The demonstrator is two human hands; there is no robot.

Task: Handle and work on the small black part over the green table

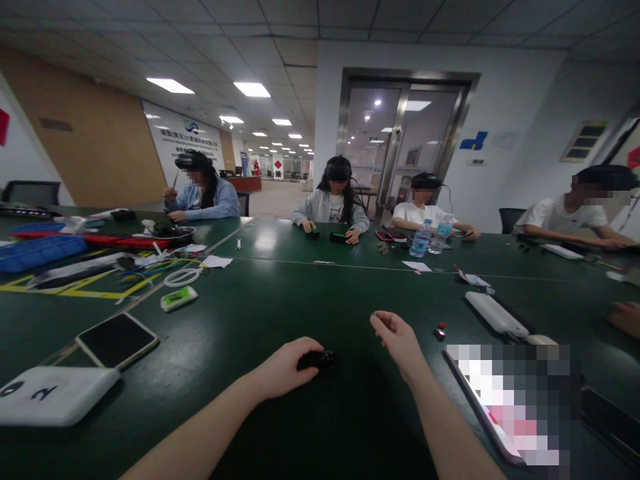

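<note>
My left hand (pixel 291 365) grips a small black object (pixel 326 360) on the dark green table, thumb on the near side and fingers on the far side. Its kind I cannot make out. To the right, my right hand (pixel 393 335) is raised a little over the table, thumb and index finger pinched together. Whatever sits between those fingertips is too small to name. A little red and silver item (pixel 440 331) lies to the right of my right hand. A phone with a lit, blurred-out screen (pixel 480 393) rests beside my right forearm.
On the left lie a white device (pixel 55 397), a tablet-like phone (pixel 119 339), a green and white packet (pixel 179 299), cables (pixel 183 277) and a blue tray (pixel 45 252). Water bottles (pixel 421 240) and a white power strip-like bar (pixel 495 313) are on the right. Several people sit across the table (pixel 280 287).
</note>
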